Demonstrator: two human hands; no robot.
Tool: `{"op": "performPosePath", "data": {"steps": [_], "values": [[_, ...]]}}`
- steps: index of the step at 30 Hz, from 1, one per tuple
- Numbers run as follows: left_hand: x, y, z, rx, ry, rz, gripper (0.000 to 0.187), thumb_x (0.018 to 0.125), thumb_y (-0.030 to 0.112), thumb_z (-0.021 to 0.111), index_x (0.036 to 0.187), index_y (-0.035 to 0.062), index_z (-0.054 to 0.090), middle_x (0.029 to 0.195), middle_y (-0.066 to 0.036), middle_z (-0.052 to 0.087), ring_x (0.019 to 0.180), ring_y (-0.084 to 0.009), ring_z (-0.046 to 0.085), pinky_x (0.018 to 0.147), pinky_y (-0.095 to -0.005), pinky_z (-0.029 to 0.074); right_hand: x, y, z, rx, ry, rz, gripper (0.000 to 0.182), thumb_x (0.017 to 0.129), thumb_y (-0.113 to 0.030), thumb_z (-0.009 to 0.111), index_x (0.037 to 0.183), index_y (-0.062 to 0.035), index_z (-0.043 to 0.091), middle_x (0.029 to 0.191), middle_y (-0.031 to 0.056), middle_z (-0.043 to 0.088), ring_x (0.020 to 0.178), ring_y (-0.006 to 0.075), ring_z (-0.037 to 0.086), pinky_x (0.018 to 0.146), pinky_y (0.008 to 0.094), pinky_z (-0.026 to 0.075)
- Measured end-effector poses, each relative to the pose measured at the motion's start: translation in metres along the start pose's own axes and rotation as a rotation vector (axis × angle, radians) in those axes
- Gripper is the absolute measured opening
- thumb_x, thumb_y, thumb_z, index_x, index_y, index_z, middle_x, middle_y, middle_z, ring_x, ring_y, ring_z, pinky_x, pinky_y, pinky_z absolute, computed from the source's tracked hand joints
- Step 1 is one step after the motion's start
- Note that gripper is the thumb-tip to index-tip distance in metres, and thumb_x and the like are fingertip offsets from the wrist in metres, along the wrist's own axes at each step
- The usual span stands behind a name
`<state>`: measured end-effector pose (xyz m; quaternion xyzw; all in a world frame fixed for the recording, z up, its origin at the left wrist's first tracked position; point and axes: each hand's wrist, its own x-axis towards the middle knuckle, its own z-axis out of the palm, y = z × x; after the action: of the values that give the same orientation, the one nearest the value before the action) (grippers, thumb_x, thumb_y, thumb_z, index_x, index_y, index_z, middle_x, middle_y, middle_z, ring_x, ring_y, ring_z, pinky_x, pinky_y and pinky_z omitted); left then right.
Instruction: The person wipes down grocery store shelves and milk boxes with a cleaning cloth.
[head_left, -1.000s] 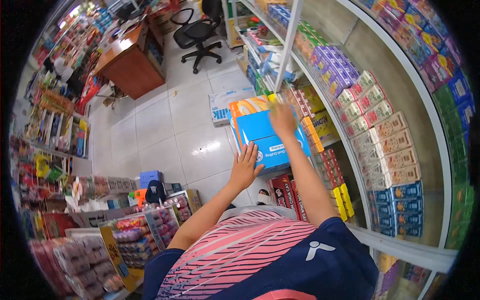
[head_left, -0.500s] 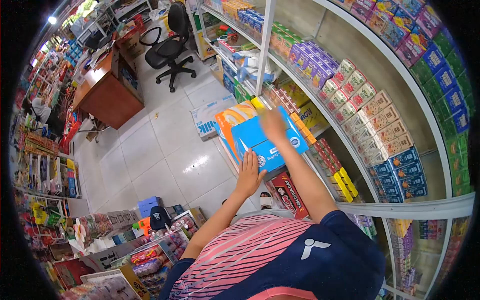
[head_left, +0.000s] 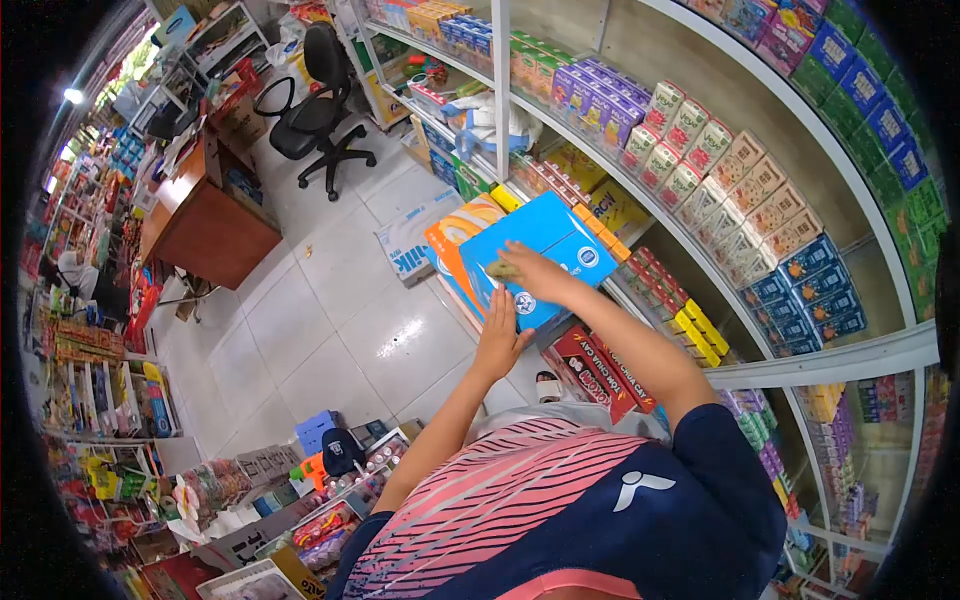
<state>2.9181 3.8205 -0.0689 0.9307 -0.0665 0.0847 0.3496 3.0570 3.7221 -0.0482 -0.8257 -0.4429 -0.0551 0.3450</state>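
Observation:
A blue carton (head_left: 548, 228) lies on top of a stack in front of the shelves. My left hand (head_left: 500, 342) rests flat on its near left edge, fingers stretched out. Over the middle of the carton, my right hand (head_left: 540, 276) is closed on a small yellow-green wad (head_left: 503, 270) that looks like a cloth, pressed to the top. Most of the wad is hidden by the fingers. Beneath the blue carton an orange-and-white carton (head_left: 447, 240) sticks out on the left. Beside the stack a white milk carton (head_left: 412, 232) lies on the floor.
Shelves on the right hold rows of small drink cartons (head_left: 690, 140). Red boxes (head_left: 598, 370) stand near my feet. An office chair (head_left: 318, 120) and a wooden desk (head_left: 215, 220) are at the back. Packed goods (head_left: 330, 520) crowd the lower left.
My right hand has moved from the far side of the blue carton toward the left hand, with the wad in it. The left hand stays on the edge. The view has shifted slightly.

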Motion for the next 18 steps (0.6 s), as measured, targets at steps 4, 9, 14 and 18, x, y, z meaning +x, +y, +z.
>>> {"op": "performPosePath", "data": {"steps": [4, 9, 14, 18], "values": [[0.002, -0.005, -0.004, -0.135, -0.024, -0.005, 0.07, 0.084, 0.024, 0.049, 0.134, -0.0036, 0.009, 0.141, -0.022, 0.002, 0.13, -0.0361, 0.002, 0.105, -0.0402, 0.01, -0.031, 0.022, -0.044, -0.093, 0.032, 0.306, 0.028, 0.084, -0.013, 0.043, 0.11, -0.0106, 0.055, 0.12, 0.0148, 0.047, 0.112, 0.0322, 0.043, 0.095, 0.0393, 0.033], [0.0, -0.003, -0.009, -0.237, -0.06, -0.019, 0.069, 0.083, 0.02, 0.05, 0.135, 0.0004, 0.009, 0.141, -0.021, 0.0, 0.13, -0.0365, 0.0, 0.106, -0.0407, 0.007, -0.046, -0.024, -0.022, -0.155, 0.088, 0.289, 0.03, 0.083, -0.017, 0.044, 0.108, -0.0014, 0.051, 0.109, 0.0204, 0.05, 0.106, 0.0332, 0.046, 0.09, 0.0421, 0.035], [-0.001, -0.007, -0.02, -0.116, -0.061, 0.034, 0.063, 0.083, 0.022, 0.05, 0.133, -0.0011, 0.019, 0.14, -0.02, 0.014, 0.129, -0.0351, 0.012, 0.104, -0.0384, 0.016, -0.043, -0.037, -0.039, -0.184, 0.048, 0.076, 0.034, 0.082, -0.019, 0.047, 0.112, -0.0038, 0.049, 0.123, 0.02, 0.043, 0.115, 0.0327, 0.04, 0.097, 0.0397, 0.03], [0.002, -0.006, -0.021, -0.148, -0.033, 0.01, 0.063, 0.083, 0.023, 0.051, 0.133, 0.0006, 0.021, 0.139, -0.019, 0.017, 0.129, -0.0329, 0.016, 0.104, -0.0375, 0.018, -0.044, 0.013, -0.048, -0.446, 0.415, 0.379, 0.036, 0.082, -0.016, 0.046, 0.114, 0.0005, 0.045, 0.116, 0.0254, 0.044, 0.111, 0.0382, 0.04, 0.095, 0.0462, 0.03]]}}
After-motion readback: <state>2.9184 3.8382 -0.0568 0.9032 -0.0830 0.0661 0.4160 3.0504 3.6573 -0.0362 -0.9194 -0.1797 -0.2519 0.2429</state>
